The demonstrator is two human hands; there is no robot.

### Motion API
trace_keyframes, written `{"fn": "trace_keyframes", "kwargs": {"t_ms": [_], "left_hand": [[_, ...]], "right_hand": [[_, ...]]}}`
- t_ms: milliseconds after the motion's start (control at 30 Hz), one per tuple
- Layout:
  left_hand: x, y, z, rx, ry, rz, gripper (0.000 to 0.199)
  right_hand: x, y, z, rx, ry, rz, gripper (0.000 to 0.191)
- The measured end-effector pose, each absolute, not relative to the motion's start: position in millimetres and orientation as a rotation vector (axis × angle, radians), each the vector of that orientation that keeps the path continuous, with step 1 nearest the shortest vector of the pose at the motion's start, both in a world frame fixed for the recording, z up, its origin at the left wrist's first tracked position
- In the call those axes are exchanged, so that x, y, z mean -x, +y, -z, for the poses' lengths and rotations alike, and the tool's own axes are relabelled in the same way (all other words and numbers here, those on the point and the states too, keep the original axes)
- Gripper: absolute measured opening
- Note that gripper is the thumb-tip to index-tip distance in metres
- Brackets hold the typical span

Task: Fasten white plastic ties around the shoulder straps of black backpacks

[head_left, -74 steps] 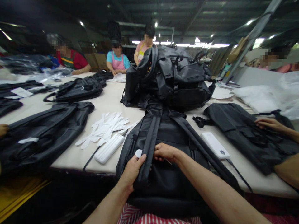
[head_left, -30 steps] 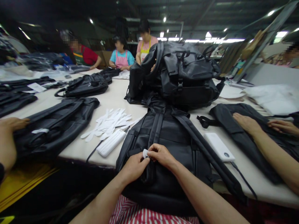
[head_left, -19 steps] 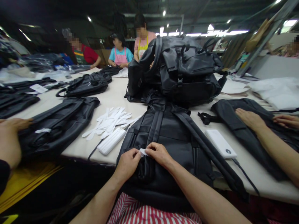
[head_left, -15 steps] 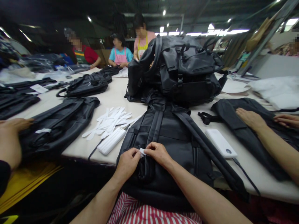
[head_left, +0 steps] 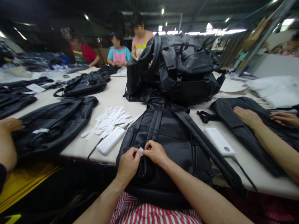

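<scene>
A black backpack (head_left: pixel 173 146) lies strap side up before me, its lower end at the table's front edge. Over a rolled-up strap bundle (head_left: pixel 144 168) on it, my left hand (head_left: pixel 128 163) and my right hand (head_left: pixel 154 153) meet, fingers pinched. Between their fingertips shows a small white paper strip (head_left: pixel 141 151), gripped from both sides. The strip's ends are hidden by the fingers. To the left lies a loose pile of similar white strips (head_left: pixel 109 119), with a white power bank (head_left: pixel 111 140) just in front of it.
Black backpacks are heaped (head_left: pixel 177 68) behind mine. A second power bank (head_left: pixel 219 141) with a cable lies to the right. A co-worker's hands rest on a black bag (head_left: pixel 247 133) at right; another's hand touches a backpack (head_left: pixel 58 124) at left. Several people stand across the table.
The white strip shows slightly differently between my fingertips, both hands still pinching it. At the left, the co-worker's hand has drawn back a little toward the edge of the view.
</scene>
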State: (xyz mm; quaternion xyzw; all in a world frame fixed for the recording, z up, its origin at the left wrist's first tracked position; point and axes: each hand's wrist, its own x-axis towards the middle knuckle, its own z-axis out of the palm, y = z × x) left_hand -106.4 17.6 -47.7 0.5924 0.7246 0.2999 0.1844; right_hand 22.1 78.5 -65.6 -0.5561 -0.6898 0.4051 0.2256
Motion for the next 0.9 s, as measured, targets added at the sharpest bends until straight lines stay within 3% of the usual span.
{"fn": "trace_keyframes", "kwargs": {"t_ms": [633,900], "left_hand": [[108.2,15.6,57.3,-1.651,2.040,-0.923,0.023],[105.1,10.7,54.7,-1.818,1.888,-0.943,0.023]], "right_hand": [[-21.4,80.7,64.3,1.512,-2.017,-1.091,0.011],[-33.7,77.5,72.1,1.275,-1.940,-1.218,0.013]]}}
